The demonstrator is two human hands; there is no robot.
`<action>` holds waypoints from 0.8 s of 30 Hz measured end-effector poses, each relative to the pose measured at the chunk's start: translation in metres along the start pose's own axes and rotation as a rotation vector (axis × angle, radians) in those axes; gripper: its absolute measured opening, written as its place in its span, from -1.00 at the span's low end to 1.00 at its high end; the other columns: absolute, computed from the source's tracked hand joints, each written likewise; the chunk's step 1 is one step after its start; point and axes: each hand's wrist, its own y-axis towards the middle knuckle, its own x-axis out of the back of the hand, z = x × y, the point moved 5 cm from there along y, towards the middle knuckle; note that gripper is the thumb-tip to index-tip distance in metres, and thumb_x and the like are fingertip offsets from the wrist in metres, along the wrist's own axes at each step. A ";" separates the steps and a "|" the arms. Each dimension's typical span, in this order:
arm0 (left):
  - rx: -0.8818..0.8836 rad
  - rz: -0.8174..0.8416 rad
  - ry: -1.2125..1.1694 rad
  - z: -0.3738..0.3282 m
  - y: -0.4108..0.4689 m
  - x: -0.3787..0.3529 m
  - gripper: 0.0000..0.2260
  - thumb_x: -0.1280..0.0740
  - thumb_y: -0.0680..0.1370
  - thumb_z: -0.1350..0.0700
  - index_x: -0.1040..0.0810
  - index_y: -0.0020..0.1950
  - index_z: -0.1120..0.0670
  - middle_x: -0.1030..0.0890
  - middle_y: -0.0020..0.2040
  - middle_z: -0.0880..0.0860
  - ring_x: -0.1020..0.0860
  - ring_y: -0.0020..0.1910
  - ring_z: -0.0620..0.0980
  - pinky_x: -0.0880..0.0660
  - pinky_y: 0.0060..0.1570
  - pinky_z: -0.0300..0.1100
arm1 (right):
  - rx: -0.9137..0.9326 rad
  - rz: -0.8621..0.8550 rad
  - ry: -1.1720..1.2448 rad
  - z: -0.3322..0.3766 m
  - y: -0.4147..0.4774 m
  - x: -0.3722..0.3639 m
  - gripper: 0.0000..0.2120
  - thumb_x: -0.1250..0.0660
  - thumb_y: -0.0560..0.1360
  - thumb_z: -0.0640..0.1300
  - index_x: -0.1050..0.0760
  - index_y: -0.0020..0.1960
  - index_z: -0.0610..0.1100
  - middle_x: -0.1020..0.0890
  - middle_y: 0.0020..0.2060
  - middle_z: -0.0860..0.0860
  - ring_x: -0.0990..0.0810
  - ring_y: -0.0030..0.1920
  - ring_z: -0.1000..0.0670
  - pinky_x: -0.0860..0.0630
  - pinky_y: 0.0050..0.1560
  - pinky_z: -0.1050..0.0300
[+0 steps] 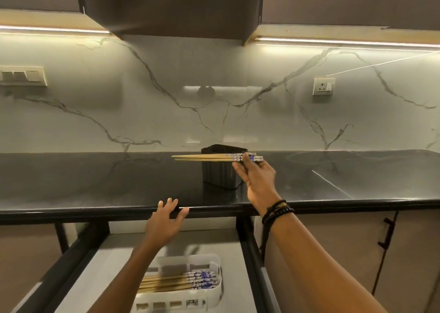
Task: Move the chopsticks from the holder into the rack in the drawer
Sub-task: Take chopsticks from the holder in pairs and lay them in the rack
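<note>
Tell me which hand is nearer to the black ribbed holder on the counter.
Right. The right hand holds chopsticks just beside the black ribbed holder; the left hand hovers lower, at the counter edge.

The right hand (256,178) is raised, fingers pinched closed. The left hand (166,222) sits lower, fingers spread, holding nothing.

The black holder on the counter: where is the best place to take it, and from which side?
Judging by its pose, take the black holder around its ribbed side walls, coming from the front counter edge. It stands upright with an open top, and its left side is free; the right hand with chopsticks crowds the right.
</note>
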 end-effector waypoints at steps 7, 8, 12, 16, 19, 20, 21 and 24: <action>-0.019 -0.096 -0.569 -0.014 -0.019 0.014 -0.51 -0.29 0.56 -0.08 -0.37 0.46 0.07 -0.43 0.42 0.05 -0.38 0.36 -0.11 -0.35 0.28 -0.22 | -0.144 -0.012 0.053 -0.050 -0.024 0.017 -0.75 -0.35 0.51 -0.28 -0.48 0.17 -0.29 -0.66 0.06 -0.25 -0.70 0.02 -0.13 -0.66 0.00 0.07; 0.017 -0.047 -0.721 -0.017 -0.021 0.015 -0.52 -0.30 0.54 -0.10 -0.41 0.42 0.05 -0.48 0.39 0.03 -0.41 0.34 -0.11 -0.38 0.24 -0.24 | -0.156 -0.006 0.053 -0.055 -0.027 0.018 -0.74 -0.35 0.51 -0.27 -0.47 0.18 -0.30 -0.66 0.06 -0.25 -0.71 0.00 -0.13 -0.66 -0.01 0.07; 0.159 0.047 -1.267 -0.024 -0.026 0.008 -0.66 -0.33 0.49 -0.05 -0.55 0.19 0.07 -0.65 0.16 0.10 -0.60 0.20 0.07 -0.58 0.10 -0.08 | -0.185 0.066 0.026 -0.071 -0.034 0.015 -0.70 -0.35 0.52 -0.26 -0.47 0.23 -0.33 -0.68 0.03 -0.25 -0.72 -0.02 -0.13 -0.67 -0.05 0.09; 0.271 -0.085 -1.517 -0.023 -0.026 0.010 -0.66 -0.37 0.50 0.06 -0.56 0.18 0.25 -0.67 0.04 0.26 -0.67 0.03 0.16 -0.64 -0.07 -0.02 | -0.234 0.131 0.011 -0.085 -0.041 0.019 -0.71 -0.35 0.52 -0.25 -0.47 0.20 -0.34 -0.69 0.01 -0.26 -0.71 0.01 -0.15 -0.67 -0.07 0.10; 0.328 -0.147 -1.632 -0.018 -0.030 0.009 -0.71 -0.37 0.51 0.14 -0.56 0.19 0.24 -0.67 0.05 0.24 -0.68 0.01 0.14 -0.65 -0.13 -0.05 | -0.256 0.167 -0.028 -0.094 -0.046 0.021 -0.71 -0.38 0.50 -0.23 -0.48 0.17 -0.32 -0.69 0.00 -0.26 -0.72 -0.01 -0.14 -0.66 -0.11 0.14; 0.343 -0.159 -1.658 -0.016 -0.031 0.010 -0.72 -0.37 0.52 0.16 -0.55 0.19 0.24 -0.67 0.05 0.24 -0.68 0.01 0.13 -0.66 -0.14 -0.06 | -0.258 0.187 -0.040 -0.095 -0.048 0.020 -0.69 -0.39 0.48 -0.21 -0.49 0.18 -0.32 -0.69 0.00 -0.26 -0.72 -0.01 -0.13 -0.66 -0.11 0.15; 0.357 -0.168 -1.675 -0.016 -0.032 0.011 -0.73 -0.37 0.52 0.18 -0.55 0.18 0.24 -0.67 0.05 0.25 -0.68 0.01 0.13 -0.66 -0.15 -0.07 | -0.258 0.213 -0.046 -0.094 -0.048 0.019 -0.65 -0.40 0.46 -0.17 -0.49 0.18 -0.32 -0.69 0.01 -0.27 -0.72 -0.01 -0.12 -0.66 -0.10 0.15; 0.393 -0.194 -1.696 -0.013 -0.033 0.014 -0.75 -0.37 0.52 0.20 -0.55 0.17 0.25 -0.68 0.03 0.25 -0.69 -0.02 0.12 -0.66 -0.17 -0.07 | -0.279 0.298 -0.035 -0.091 -0.050 0.015 -0.55 -0.31 0.53 0.00 -0.46 0.24 -0.33 -0.66 0.08 -0.28 -0.70 0.04 -0.14 -0.65 -0.03 0.12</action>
